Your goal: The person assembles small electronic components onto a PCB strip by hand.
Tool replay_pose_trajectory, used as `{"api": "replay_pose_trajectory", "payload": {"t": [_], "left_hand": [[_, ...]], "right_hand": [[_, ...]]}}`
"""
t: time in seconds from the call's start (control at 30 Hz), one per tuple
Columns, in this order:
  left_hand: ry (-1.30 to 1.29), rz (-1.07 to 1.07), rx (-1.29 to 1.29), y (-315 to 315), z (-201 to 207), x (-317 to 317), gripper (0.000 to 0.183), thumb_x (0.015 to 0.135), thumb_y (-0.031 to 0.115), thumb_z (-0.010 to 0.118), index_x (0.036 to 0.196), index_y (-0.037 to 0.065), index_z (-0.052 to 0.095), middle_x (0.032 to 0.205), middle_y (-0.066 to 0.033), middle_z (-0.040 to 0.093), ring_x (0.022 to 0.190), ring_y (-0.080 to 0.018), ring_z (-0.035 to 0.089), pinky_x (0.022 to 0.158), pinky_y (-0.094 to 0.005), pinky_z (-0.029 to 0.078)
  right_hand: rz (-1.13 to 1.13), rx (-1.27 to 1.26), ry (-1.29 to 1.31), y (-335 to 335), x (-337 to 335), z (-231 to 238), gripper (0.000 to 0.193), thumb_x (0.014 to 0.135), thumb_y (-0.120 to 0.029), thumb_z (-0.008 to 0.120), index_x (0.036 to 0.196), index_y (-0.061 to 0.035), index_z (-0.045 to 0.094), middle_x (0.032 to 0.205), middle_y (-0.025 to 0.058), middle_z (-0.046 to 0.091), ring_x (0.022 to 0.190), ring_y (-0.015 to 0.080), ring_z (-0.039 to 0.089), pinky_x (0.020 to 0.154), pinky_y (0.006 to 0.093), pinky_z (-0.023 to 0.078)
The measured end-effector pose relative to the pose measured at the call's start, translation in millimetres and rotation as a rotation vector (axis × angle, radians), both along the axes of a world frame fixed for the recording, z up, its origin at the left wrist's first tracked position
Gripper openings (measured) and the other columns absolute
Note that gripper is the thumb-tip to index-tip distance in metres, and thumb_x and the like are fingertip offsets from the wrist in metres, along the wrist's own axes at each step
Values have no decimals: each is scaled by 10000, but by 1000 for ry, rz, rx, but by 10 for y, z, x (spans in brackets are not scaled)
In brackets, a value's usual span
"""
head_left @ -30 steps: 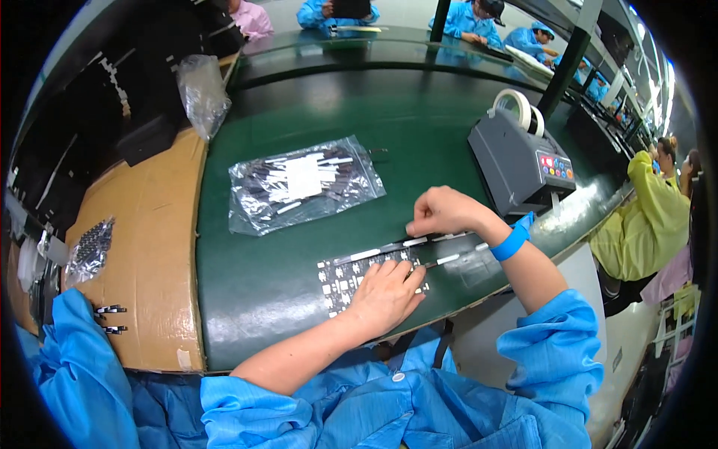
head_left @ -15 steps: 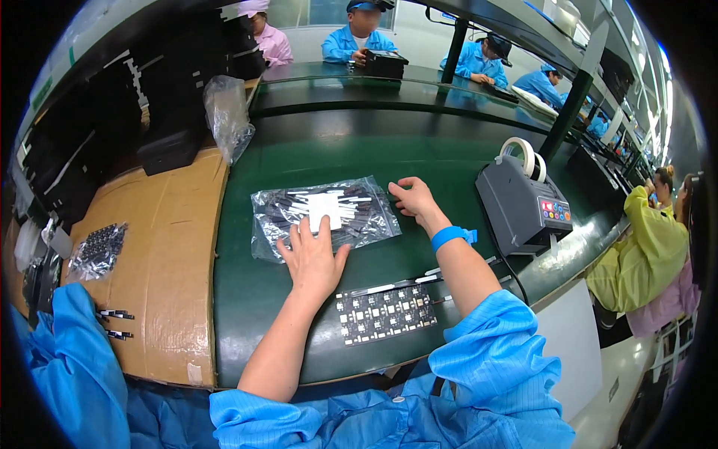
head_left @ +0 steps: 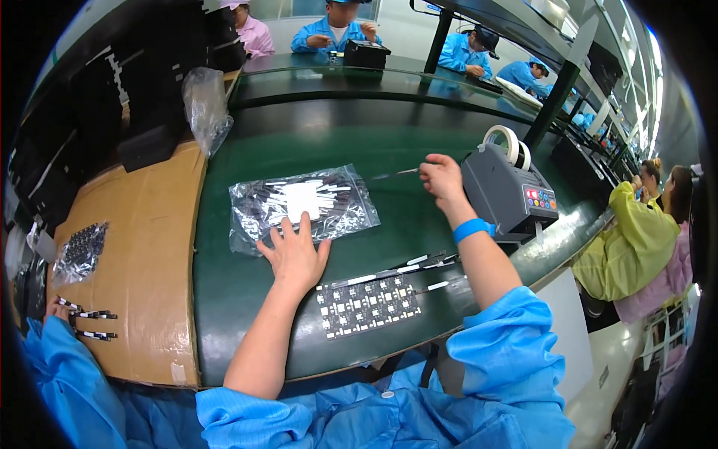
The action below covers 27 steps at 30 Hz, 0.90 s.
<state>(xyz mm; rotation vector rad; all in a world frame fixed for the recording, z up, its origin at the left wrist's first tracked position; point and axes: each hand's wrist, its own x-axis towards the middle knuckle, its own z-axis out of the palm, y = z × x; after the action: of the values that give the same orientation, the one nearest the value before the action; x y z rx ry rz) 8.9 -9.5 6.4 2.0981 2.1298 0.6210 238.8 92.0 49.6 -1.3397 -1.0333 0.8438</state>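
Observation:
A clear plastic bag [head_left: 351, 213] full of black-and-white strips, with a white label [head_left: 302, 200] on it, lies flat on the green table. My left hand [head_left: 294, 258] rests on its near edge, fingers spread and pressing lightly. Right of the bag, my right hand [head_left: 443, 179] is closed in a pinch on a thin strip [head_left: 406, 171] pointing back toward the bag's open end; motion smears its far part. Below the hands lies a panel of small black circuit boards [head_left: 368, 307], with several black-and-white strips [head_left: 407, 267] along its far edge and one at its right side.
A grey tape dispenser [head_left: 502, 187] with white rolls stands close beside my right hand. On the left, a cardboard sheet [head_left: 142, 277] bears a bag of parts [head_left: 81, 251] and a few strips [head_left: 96, 335]; a neighbour's hand [head_left: 57, 308] reaches there. More people sit across the table.
My right hand has moved right, away from the bag, drawing the thin strip along. My left hand stays on the bag. A neighbour's hand has appeared at the strips on the cardboard.

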Motion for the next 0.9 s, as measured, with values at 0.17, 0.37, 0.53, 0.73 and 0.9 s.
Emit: {"api": "replay_pose_trajectory", "payload": {"t": [0.17,0.37,0.53,0.73,0.9], "left_hand": [[-7,-4,-6,-5,26,-19,553,681,345,502,1125,81,305,1098,-190,298,1022,-366,281,809,-572,158],[-48,-80,241,-47,65,-41,516,660,296,550,1072,47,366,1064,-174,339,982,-320,325,793,-519,211],[-523,-531,168,-297,227,184,439,652,287,573,951,-15,463,801,-133,507,685,-202,496,617,-299,402],[-1290,-708,-97,-372,211,284,448,697,220,566,1042,3,379,785,-56,478,626,-68,477,547,-195,406],[-1321,-720,-167,-398,262,248,348,724,200,533,1000,19,422,750,-42,492,613,-70,473,556,-186,399]], "right_hand": [[71,267,-136,-325,350,226,259,672,-47,537,901,-19,420,616,17,494,551,66,459,467,171,345],[218,416,-54,-893,347,533,289,702,-66,521,950,-10,382,689,26,496,637,75,464,555,180,358],[421,437,51,-1187,79,607,285,707,-34,502,956,-1,366,702,48,494,659,105,481,601,204,382],[546,335,119,-1324,-106,435,295,702,-34,517,952,-6,363,702,49,497,657,101,482,606,209,390],[502,305,102,-1325,-99,328,272,708,-27,508,941,-16,369,697,40,500,653,86,478,607,199,386]]}}
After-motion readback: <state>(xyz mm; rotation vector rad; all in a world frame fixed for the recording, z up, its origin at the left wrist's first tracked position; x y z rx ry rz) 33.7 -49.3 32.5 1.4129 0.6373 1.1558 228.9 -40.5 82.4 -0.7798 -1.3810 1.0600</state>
